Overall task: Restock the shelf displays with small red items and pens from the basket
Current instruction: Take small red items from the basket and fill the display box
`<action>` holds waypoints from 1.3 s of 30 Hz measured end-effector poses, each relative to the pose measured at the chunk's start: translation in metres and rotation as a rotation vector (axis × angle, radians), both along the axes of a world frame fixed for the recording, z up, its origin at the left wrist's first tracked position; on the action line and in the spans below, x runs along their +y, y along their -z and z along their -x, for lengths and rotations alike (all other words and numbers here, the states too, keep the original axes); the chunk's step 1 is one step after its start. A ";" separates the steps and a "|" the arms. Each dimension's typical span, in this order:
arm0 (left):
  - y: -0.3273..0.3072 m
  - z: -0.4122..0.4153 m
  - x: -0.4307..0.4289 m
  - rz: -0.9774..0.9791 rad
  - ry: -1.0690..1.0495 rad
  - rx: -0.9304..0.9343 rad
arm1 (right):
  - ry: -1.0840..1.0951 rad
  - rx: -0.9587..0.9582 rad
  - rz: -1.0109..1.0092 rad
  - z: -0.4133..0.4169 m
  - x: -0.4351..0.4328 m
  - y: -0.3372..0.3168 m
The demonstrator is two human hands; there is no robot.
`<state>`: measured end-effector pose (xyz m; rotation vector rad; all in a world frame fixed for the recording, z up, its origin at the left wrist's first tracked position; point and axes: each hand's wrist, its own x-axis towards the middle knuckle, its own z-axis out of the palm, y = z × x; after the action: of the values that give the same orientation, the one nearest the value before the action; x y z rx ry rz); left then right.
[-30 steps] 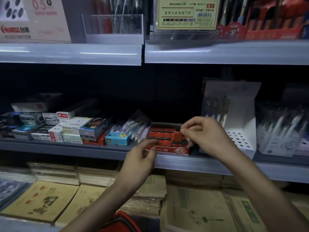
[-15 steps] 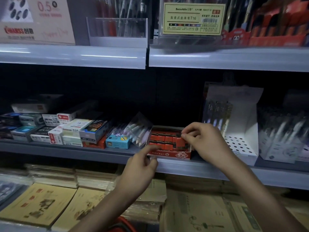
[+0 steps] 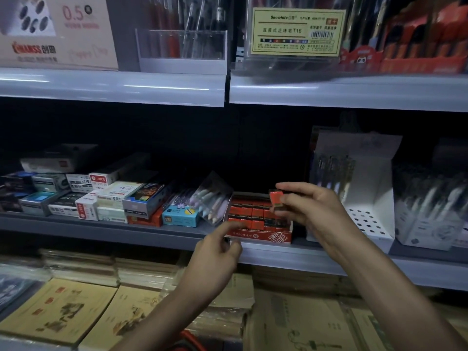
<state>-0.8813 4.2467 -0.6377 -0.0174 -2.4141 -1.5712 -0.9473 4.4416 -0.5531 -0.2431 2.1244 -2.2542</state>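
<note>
The right hand (image 3: pixel 316 211) pinches a small red item (image 3: pixel 276 198) over the red display box (image 3: pixel 258 235); the blurred left hand (image 3: pixel 215 259), forefinger out, is possibly empty, though I cannot tell.

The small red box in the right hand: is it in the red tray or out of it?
Out. The right hand pinches the small red box above the red tray, clear of the rows inside.

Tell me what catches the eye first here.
The right hand pinches a small red item just above the red display box on the middle shelf. The left hand points toward the box's front edge, and a yellow label stands out on the upper shelf.
</note>
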 end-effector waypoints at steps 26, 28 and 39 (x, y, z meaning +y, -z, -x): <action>0.004 -0.006 0.009 0.302 -0.104 0.116 | 0.046 0.589 -1.230 0.000 -0.005 0.013; 0.003 -0.005 0.008 0.291 -0.100 0.113 | 0.062 0.640 -1.319 -0.001 -0.006 0.012; -0.001 -0.004 0.011 0.276 -0.115 0.108 | 0.022 0.604 -1.267 -0.002 -0.011 0.020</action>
<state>-0.8771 4.2579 -0.6366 -0.0153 -2.4787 -1.1495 -0.9454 4.4303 -0.5728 -0.8434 3.2811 -0.4627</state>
